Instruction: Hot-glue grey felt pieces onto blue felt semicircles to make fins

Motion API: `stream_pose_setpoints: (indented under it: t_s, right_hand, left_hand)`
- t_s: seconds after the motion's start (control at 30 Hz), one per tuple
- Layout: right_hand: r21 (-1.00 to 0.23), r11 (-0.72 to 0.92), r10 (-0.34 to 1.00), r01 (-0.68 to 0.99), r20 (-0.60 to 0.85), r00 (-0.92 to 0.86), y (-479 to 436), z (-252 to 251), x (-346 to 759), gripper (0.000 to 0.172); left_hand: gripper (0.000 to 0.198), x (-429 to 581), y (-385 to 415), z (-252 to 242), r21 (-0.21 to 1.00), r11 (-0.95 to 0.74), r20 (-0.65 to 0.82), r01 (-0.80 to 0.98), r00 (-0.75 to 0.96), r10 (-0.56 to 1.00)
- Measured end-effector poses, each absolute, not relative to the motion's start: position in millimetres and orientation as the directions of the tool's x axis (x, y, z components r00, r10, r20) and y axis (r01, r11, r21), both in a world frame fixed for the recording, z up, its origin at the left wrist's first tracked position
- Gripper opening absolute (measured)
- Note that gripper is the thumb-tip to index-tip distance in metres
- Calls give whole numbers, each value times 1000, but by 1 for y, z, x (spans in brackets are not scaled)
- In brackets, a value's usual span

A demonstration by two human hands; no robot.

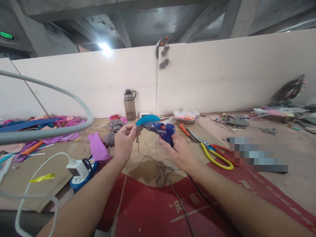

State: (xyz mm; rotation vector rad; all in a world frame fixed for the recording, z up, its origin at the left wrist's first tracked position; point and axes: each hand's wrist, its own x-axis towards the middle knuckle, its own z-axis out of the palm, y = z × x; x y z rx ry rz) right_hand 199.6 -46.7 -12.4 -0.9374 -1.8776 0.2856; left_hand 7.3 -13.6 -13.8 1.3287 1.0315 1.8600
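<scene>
My right hand (pixel 179 150) is wrapped round the handle of a blue glue gun (pixel 168 130). The gun's nozzle points left, close to a curved blue piece (pixel 148 119) whose material I cannot make out. Pinched at that piece's left end, my left hand (pixel 125 138) has its fingertips together. A grey cord (pixel 161 169) hangs from near these fingers and lies in loose loops on the cardboard below. Whether the nozzle touches the blue piece is hard to see.
Yellow-handled scissors (pixel 218 157) and an orange cutter (pixel 184 129) lie right of my hands. A bottle (pixel 130 105) stands at the back. Left are a purple scrap (pixel 98 146) and a power strip with a white plug (pixel 78 168). A grey tube (pixel 74 95) arcs across the left foreground.
</scene>
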Motion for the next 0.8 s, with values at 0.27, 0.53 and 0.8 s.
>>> stream_pose_setpoints:
  t_s: [0.27, 0.53, 0.8]
  right_hand:
    - [-576, 671, 721, 466, 653, -231, -45, -11, 201, 30]
    - [-587, 675, 718, 447, 662, -215, -44, -12, 201, 36]
    - [-589, 650, 734, 481, 649, -198, -43, -15, 203, 31]
  left_hand:
    - [26, 8, -14, -11, 862, -495, 444, -105, -311, 840]
    - [25, 9, -15, -9, 856, -502, 445, -124, -318, 837]
    - [27, 7, -14, -8, 861, -489, 429, -140, -317, 846]
